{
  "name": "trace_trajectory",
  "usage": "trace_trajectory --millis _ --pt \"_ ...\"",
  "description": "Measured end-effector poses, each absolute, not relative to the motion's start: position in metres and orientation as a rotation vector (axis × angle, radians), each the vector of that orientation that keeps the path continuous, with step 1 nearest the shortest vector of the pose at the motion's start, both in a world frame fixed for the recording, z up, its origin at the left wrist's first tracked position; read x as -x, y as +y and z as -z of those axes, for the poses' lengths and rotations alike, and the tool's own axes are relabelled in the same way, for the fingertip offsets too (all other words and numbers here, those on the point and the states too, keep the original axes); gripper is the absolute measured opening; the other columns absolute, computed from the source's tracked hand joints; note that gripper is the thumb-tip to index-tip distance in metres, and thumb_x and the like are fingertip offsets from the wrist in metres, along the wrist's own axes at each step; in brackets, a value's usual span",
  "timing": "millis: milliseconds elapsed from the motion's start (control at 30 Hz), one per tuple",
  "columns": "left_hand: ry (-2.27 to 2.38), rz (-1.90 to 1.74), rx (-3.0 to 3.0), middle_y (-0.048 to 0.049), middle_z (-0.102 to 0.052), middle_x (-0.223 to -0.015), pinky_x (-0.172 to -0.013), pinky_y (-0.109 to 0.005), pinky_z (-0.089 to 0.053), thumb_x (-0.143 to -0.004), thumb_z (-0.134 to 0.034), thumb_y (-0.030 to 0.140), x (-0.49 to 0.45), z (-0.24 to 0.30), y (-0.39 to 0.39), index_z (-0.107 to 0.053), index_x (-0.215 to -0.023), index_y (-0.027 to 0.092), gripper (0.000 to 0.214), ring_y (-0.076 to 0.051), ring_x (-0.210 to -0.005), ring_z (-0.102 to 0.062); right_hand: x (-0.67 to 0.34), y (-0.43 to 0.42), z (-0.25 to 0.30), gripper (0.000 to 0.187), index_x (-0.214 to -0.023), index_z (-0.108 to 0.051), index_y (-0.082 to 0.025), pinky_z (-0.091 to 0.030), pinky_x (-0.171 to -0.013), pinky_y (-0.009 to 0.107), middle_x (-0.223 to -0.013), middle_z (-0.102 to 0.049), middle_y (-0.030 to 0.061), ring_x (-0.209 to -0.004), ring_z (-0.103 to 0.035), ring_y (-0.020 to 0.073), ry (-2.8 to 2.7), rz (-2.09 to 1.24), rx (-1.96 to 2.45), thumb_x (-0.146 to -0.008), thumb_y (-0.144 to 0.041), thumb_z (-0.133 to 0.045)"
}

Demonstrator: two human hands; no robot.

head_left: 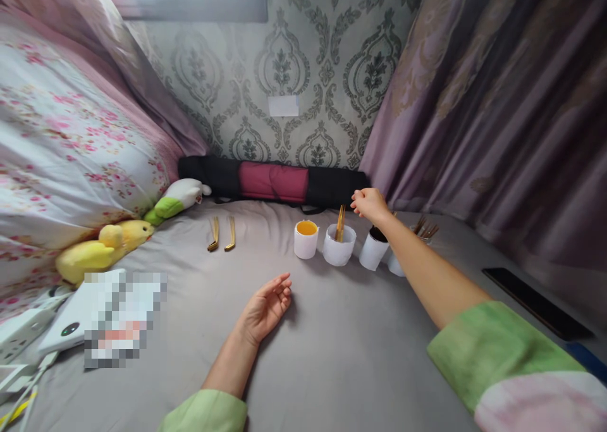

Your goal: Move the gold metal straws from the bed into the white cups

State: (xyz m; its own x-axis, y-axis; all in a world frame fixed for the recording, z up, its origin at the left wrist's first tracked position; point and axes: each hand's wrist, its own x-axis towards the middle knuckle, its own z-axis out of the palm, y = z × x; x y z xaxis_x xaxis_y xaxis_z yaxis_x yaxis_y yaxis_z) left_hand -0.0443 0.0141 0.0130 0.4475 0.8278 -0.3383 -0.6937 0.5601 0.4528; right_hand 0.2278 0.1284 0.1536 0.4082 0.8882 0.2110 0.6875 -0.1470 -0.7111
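Note:
My right hand is raised above the row of cups with its fingers curled together; whatever may be in them is hidden. Below it stands a white-wrapped cup with a dark inside. Just left of that, a wider white cup holds upright gold forks. A white cup with a yellow inside is at the row's left end. My left hand rests on the grey sheet, palm turned inward, fingers loosely bent and holding nothing. Two bundles of gold cutlery lie farther left.
Behind my right forearm are another white cup and a clear container with brownish sticks. A black phone-like slab lies at right. Plush toys, a white device and a power strip line the left. A black-and-maroon roll borders the wall.

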Motion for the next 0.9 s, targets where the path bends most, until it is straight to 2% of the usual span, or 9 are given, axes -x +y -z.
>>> trace_trajectory --millis 533,900 --pt "0.571 -0.954 -0.259 -0.0072 -0.061 -0.077 -0.056 -0.019 -0.046 -0.074 -0.054 0.009 0.045 -0.011 0.015 -0.058 -0.096 0.008 0.022 -0.009 -0.064 -0.056 -0.217 0.099 -0.152 0.027 -0.073 -0.058 -0.013 -0.035 -0.032 0.012 -0.060 -0.061 0.0030 -0.038 -0.050 0.0044 -1.255 -0.364 1.617 -0.081 -0.036 -0.045" --pt "0.571 -0.953 -0.256 -0.0073 -0.061 -0.078 -0.057 -0.019 -0.047 -0.075 -0.054 0.009 0.045 -0.011 0.015 -0.057 -0.096 0.008 0.022 -0.009 -0.063 -0.056 -0.210 0.072 -0.140 0.035 -0.072 -0.056 -0.014 -0.034 -0.032 0.013 -0.056 -0.056 0.0003 -0.038 -0.047 0.0043 -1.195 -0.450 1.495 -0.078 -0.046 -0.045"
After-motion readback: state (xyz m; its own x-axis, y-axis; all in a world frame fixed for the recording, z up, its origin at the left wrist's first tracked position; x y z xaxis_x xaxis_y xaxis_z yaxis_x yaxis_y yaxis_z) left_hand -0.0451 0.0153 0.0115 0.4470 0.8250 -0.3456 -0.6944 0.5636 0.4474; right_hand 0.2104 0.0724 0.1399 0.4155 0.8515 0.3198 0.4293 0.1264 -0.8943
